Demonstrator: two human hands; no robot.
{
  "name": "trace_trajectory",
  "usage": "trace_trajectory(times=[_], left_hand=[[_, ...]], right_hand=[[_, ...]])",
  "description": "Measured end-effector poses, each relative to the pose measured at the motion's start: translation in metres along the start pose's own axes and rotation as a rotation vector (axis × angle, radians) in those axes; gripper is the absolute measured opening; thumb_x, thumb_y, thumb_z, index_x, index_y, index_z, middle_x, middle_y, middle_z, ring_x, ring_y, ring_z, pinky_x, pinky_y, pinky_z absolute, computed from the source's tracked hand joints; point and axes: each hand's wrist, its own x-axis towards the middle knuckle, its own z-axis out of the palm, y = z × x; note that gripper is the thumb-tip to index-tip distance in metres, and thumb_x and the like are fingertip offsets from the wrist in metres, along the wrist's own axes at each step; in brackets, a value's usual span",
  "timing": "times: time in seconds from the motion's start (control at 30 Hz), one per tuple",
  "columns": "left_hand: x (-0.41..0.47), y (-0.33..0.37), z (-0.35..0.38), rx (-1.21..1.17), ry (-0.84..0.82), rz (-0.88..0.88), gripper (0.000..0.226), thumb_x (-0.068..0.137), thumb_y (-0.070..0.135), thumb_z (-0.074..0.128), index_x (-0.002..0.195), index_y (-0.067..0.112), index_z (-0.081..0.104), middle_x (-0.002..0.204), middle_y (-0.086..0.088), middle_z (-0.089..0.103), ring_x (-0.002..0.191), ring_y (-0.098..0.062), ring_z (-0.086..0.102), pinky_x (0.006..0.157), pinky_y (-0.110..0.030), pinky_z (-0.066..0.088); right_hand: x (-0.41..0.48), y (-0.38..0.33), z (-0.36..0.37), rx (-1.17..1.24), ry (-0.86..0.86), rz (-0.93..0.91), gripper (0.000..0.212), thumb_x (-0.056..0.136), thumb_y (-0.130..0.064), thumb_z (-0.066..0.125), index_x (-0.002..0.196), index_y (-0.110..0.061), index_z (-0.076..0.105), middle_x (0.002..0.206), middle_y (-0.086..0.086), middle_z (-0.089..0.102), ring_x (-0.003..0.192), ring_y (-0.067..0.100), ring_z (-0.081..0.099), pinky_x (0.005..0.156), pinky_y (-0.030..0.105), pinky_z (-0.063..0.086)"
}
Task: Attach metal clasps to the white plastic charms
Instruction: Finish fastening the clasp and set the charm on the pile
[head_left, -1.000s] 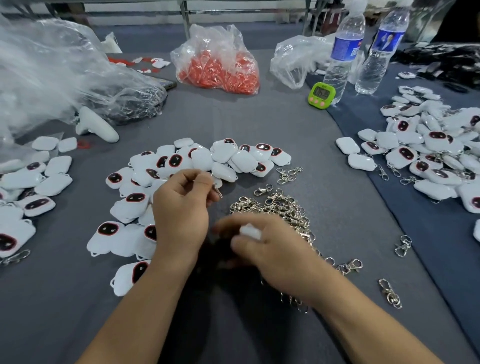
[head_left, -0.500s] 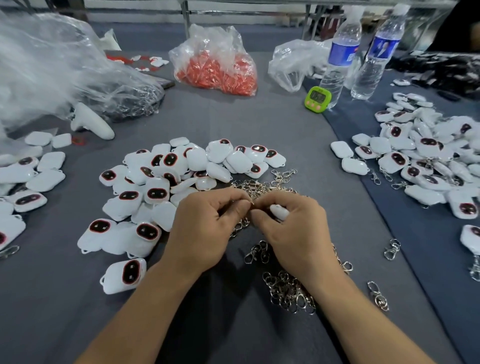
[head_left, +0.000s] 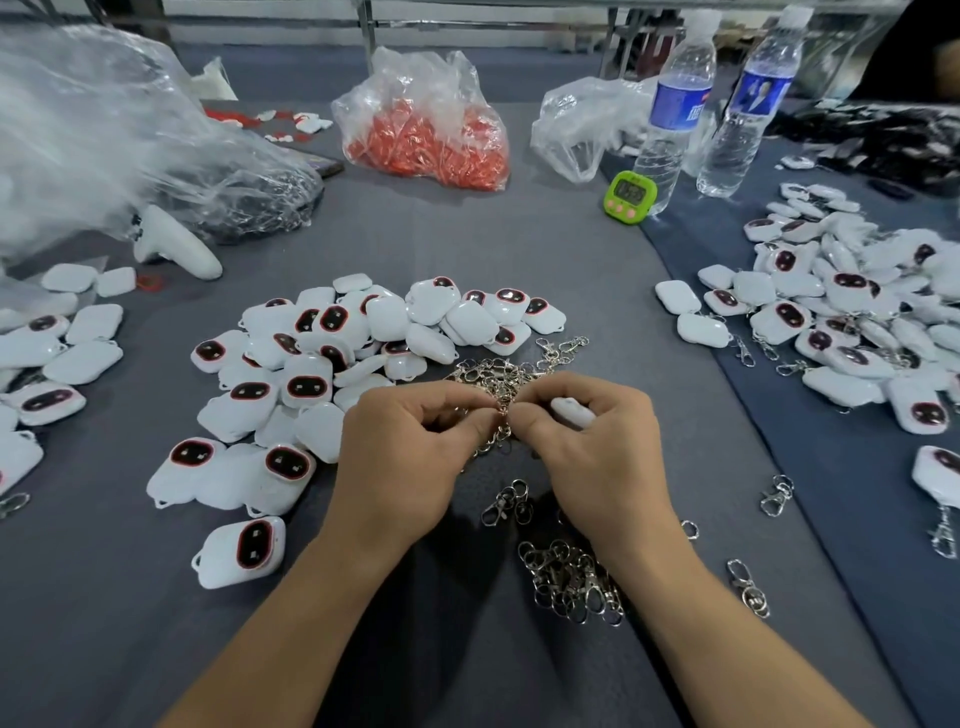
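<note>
Over the table (head_left: 519, 249) | left hand (head_left: 410, 457) pinches clasp (head_left: 502, 406) | right hand (head_left: 597, 457) grips charm (head_left: 571, 411) | advice: steady the loop, thread squarely

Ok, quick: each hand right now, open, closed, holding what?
Left hand: closed, pinching a metal clasp.
Right hand: closed, holding a white charm, fingertips meeting the same clasp.
</note>
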Motion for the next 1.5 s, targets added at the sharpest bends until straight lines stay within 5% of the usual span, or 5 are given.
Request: trace_trajectory(times=[0.17, 0.4, 0.73, 1.1, 1.5], left_hand=[[0.002, 0.003, 0.003, -0.175, -0.013, -0.103, 0.017, 0.082, 0.013, 0.079, 0.080, 0.030, 0.079, 0.064, 0.007, 0.072, 0.053, -0.003, 0.058, 0.054, -0.018, 0.047], [-0.007, 0.005, -0.002, 0.448, 0.041, 0.354, 0.008, 0.088, 0.031, 0.066, 0.094, 0.032, 0.072, 0.077, 0.015, 0.067, 0.073, -0.005, 0.055, 0.065, -0.024, 0.043], [-0.004, 0.011, 0.004, -0.134, -0.039, -0.106, 0.022, 0.078, 0.007, 0.082, 0.079, 0.029, 0.079, 0.065, 0.006, 0.073, 0.057, -0.002, 0.065, 0.057, -0.014, 0.047], [-0.003, 0.015, -0.001, -0.267, -0.135, -0.099, 0.026, 0.077, -0.007, 0.078, 0.076, 0.019, 0.081, 0.066, 0.000, 0.075, 0.059, -0.004, 0.066, 0.059, -0.014, 0.050], [-0.004, 0.012, 0.002, -0.218, -0.099, -0.115, 0.013, 0.056, 0.027, 0.071, 0.067, 0.022, 0.077, 0.050, 0.000, 0.061, 0.046, -0.009, 0.049, 0.048, -0.019, 0.040]], right_hand=[[-0.002, 0.000, 0.002, -0.058, -0.013, -0.023, 0.019, 0.081, -0.012, 0.078, 0.071, -0.028, 0.073, 0.057, -0.013, 0.064, 0.050, 0.001, 0.052, 0.050, 0.014, 0.041], [-0.005, 0.004, 0.002, -0.194, 0.029, -0.090, 0.022, 0.081, -0.013, 0.080, 0.072, -0.032, 0.073, 0.066, -0.019, 0.069, 0.058, 0.002, 0.062, 0.052, 0.012, 0.044], [0.002, 0.004, -0.002, 0.009, -0.016, 0.037, 0.020, 0.084, -0.008, 0.076, 0.076, -0.027, 0.074, 0.066, -0.004, 0.071, 0.059, 0.008, 0.059, 0.059, 0.033, 0.052], [0.002, 0.003, -0.001, 0.148, -0.138, 0.120, 0.021, 0.089, -0.004, 0.069, 0.077, -0.021, 0.072, 0.061, -0.001, 0.065, 0.052, 0.010, 0.053, 0.044, 0.023, 0.041], [0.000, -0.001, -0.003, 0.199, -0.242, 0.104, 0.027, 0.087, 0.000, 0.065, 0.071, -0.022, 0.070, 0.058, -0.005, 0.063, 0.050, 0.011, 0.052, 0.047, 0.020, 0.041]])
